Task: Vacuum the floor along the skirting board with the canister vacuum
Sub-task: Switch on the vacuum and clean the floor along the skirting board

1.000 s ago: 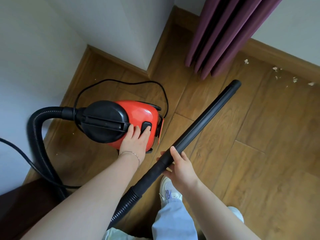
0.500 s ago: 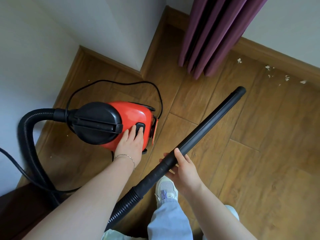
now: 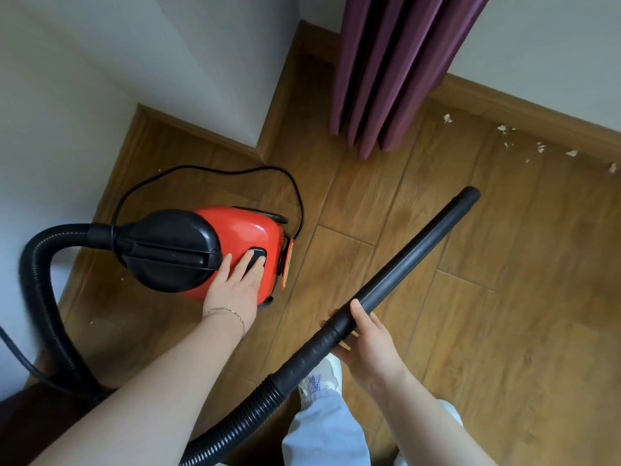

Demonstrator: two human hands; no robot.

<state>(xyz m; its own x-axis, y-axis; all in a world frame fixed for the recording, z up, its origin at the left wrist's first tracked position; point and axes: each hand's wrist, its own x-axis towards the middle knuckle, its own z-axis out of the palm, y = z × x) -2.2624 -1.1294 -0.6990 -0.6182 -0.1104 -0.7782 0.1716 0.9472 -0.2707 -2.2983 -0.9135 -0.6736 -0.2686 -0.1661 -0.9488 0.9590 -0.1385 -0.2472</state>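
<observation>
A red canister vacuum [image 3: 248, 230] with a black front cap stands on the wooden floor near a wall corner. My left hand [image 3: 235, 284] rests flat on its top, fingertips on the black button [image 3: 257, 255]. My right hand [image 3: 364, 338] grips the black rigid tube [image 3: 413, 253], which points up and right with its open end above the floor. The ribbed hose [image 3: 37, 284] loops from the cap round the left side. White crumbs [image 3: 502, 129] lie along the wooden skirting board [image 3: 537, 112] at the upper right.
A purple curtain [image 3: 396, 68] hangs down to the floor beside the wall corner. The black power cord [image 3: 208, 171] loops on the floor behind the vacuum. My shoe [image 3: 322, 378] and light trouser leg are below the tube. White walls close the left side.
The tube's tip has swung right and toward me, away from the curtain. My left fingers have slid onto the black button. The view has shifted slightly.
</observation>
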